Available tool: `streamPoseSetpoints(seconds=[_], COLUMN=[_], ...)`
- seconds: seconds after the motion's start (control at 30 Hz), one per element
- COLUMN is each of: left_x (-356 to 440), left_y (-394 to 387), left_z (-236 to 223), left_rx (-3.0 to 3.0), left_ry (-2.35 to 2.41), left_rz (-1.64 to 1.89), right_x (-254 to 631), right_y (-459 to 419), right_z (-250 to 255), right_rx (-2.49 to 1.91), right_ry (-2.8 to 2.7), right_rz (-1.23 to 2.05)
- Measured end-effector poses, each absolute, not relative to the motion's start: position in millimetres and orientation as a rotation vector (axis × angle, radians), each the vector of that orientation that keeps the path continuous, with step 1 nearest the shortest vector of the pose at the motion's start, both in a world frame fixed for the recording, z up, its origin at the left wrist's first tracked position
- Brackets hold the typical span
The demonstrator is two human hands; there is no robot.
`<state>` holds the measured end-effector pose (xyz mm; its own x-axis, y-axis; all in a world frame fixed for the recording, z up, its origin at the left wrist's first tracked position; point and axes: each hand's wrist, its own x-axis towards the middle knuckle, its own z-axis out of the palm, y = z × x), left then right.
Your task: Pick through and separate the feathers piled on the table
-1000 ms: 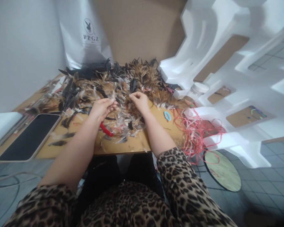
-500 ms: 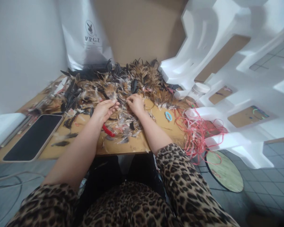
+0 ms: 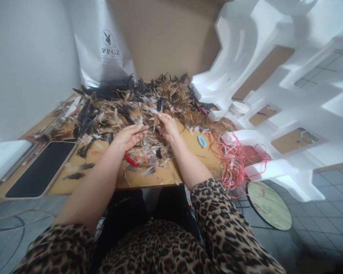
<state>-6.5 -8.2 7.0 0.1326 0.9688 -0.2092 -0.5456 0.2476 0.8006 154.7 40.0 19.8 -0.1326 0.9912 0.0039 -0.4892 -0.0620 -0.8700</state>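
A big heap of brown, black and white feathers [image 3: 137, 101] covers the back of a low wooden table [image 3: 162, 175]. My right hand [image 3: 167, 125] is lifted slightly over the heap's front edge, fingers pinched on a small brown feather [image 3: 155, 121]. My left hand [image 3: 130, 135] lies beside it with fingers stretched toward the right hand, resting on loose feathers. A red-handled tool [image 3: 130, 160] lies on the table under my left wrist.
A dark phone [image 3: 40, 169] lies at the table's left. A silver bag [image 3: 103, 45] stands behind the heap. White foam packing [image 3: 274, 76], a clear jar [image 3: 236, 109], a blue ring [image 3: 201, 141] and tangled red string [image 3: 234, 160] are at the right. A round board [image 3: 270, 205] lies on the tiled floor.
My right hand has risen a little from the heap with a feather pinched in it. My left hand's fingers have straightened toward it.
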Motion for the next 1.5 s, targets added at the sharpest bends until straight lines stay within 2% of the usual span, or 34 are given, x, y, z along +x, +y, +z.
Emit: streamPoseSetpoints(seconds=[0.33,0.63,0.9,1.1,1.17,1.37,1.5], left_x=[-1,-2,-12,-13,-12,-7,-7], left_y=[-14,-9,-4,-7,-8,-10,-10], left_z=[6,0,3,6,6,4,3], left_rx=[0.538,0.508,0.454,0.353,0.348,0.393,0.448], left_ry=[0.646,0.662,0.599,0.494,0.5,0.51,0.525], left_rz=[1.011,1.094,1.306,1.269,1.233,1.155,1.121], right_x=[146,149,158,154,151,142,141], right_y=[34,37,48,42,37,25,22], right_z=[17,12,1,-2,2,11,12], right_rx=[-0.654,-0.627,-0.922,-0.991,-0.94,-0.796,-0.774], right_ry=[-0.758,-0.743,-0.887,-1.202,-1.24,-1.162,-1.086], right_rz=[1.636,1.654,1.167,0.944,1.047,1.618,1.765])
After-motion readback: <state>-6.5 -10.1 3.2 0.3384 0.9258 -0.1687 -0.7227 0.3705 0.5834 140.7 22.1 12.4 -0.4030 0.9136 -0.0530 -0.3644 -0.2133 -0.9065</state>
